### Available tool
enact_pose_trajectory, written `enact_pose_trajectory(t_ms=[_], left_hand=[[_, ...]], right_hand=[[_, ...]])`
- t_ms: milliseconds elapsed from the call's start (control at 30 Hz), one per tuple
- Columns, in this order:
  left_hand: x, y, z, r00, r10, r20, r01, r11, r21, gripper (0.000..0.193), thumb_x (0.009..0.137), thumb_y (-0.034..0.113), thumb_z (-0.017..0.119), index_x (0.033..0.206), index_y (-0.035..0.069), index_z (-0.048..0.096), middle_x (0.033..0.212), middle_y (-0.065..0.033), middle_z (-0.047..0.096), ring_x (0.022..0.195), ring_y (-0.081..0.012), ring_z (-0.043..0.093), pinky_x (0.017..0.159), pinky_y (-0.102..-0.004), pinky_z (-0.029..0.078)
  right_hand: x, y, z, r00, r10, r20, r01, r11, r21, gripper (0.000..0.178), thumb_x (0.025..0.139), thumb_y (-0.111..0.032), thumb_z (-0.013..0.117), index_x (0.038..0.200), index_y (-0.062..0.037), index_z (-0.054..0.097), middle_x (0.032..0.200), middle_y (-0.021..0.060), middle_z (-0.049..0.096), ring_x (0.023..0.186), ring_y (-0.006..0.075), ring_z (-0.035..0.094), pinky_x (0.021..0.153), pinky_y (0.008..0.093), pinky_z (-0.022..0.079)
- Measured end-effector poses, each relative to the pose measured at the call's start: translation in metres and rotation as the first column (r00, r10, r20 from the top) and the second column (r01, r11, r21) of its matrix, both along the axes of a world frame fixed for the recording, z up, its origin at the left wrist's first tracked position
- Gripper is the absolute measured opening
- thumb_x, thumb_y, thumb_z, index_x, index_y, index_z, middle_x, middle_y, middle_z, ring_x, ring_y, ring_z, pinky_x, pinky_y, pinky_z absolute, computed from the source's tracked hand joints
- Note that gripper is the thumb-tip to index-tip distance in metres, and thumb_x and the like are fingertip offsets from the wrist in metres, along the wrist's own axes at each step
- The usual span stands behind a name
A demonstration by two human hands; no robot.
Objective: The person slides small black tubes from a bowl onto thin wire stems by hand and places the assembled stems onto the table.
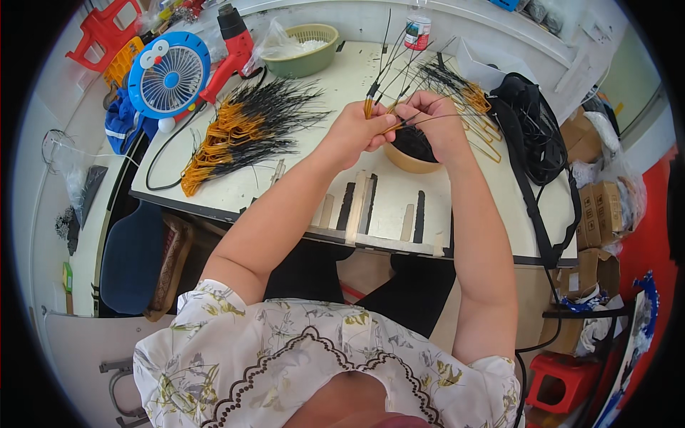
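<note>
My left hand (354, 133) is closed around a few thin orange-and-black wires (372, 91), whose black ends fan upward. Close beside it, my right hand (435, 120) pinches at the same wires, thumb against fingertips; what exactly lies in that pinch is too small to make out. Below the hands stands a tan bowl (412, 165) with small black pieces (414, 145) in it, partly hidden by my right hand. A large pile of bent orange wires (227, 135) with black ends lies to the left. Behind my right hand rests a smaller bunch (474, 96) of similar wires.
A blue fan (170, 75), a red heat gun (239, 53) and a green basket (303, 53) with white bits line the back left. At the right lies a black mesh bag (531, 128) with straps. Dark and wooden strips (349, 207) sit along the table's front edge.
</note>
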State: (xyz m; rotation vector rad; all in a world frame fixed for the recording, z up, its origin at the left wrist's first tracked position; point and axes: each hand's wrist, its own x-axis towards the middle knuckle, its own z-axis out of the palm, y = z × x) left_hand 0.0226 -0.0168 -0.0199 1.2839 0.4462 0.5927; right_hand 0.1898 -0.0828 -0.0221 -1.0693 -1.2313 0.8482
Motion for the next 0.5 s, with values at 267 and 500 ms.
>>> enact_pose_trajectory(t_ms=[267, 500], left_hand=[[-0.0006, 0.0016, -0.0031, 1.000, 0.002, -0.020, -0.003, 0.999, -0.034, 0.009, 0.091, 0.009, 0.056, 0.084, 0.004, 0.054, 0.068, -0.0060, 0.058, 0.046, -0.0050, 0.042, 0.042, -0.0191, 0.029], [-0.0024, 0.0002, 0.0027, 0.996, 0.017, 0.088, -0.008, 0.995, -0.102, 0.011, 0.093, 0.010, 0.049, 0.090, 0.002, 0.057, 0.071, -0.0045, 0.058, 0.051, -0.0051, 0.042, 0.045, -0.0191, 0.031]], right_hand=[[-0.0007, 0.0025, -0.0018, 0.997, 0.082, -0.001, -0.082, 0.996, 0.025, 0.007, 0.083, -0.003, 0.065, 0.078, -0.0010, 0.060, 0.076, 0.0026, 0.063, 0.068, 0.0077, 0.056, 0.065, 0.0207, 0.046], [0.0015, -0.0020, 0.0037, 0.995, 0.096, 0.010, -0.097, 0.995, 0.027, 0.005, 0.082, -0.002, 0.063, 0.085, -0.0001, 0.061, 0.082, 0.0032, 0.063, 0.075, 0.0085, 0.058, 0.070, 0.0221, 0.046]])
